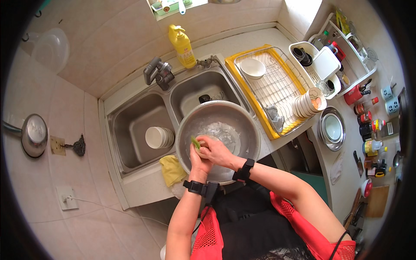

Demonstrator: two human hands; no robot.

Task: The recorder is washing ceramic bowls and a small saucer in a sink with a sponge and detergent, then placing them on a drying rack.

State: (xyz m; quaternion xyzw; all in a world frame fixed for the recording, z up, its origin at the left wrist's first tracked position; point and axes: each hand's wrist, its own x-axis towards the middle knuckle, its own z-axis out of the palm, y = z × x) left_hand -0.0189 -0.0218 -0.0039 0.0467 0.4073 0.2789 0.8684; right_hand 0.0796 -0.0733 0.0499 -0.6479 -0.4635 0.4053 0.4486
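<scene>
A large metal basin (256,130) with water in it stands over the front edge of the double sink. Above its left part my two hands are together. My left hand (199,162) holds a small pale bowl, mostly hidden by the fingers, with a green cloth or pad (195,142) at its upper side. My right hand (214,150) lies over the bowl and touches it, its fingers bent around the near side. What each fingertip grips is partly hidden.
Stacked white bowls (155,137) lie in the left sink basin (130,113). A yellow cloth (172,170) hangs by the basin. Behind stand a faucet (161,73) and yellow bottle (183,48). Right are a wire dish rack (276,78), tilted bowls (305,104) and a knife (358,162).
</scene>
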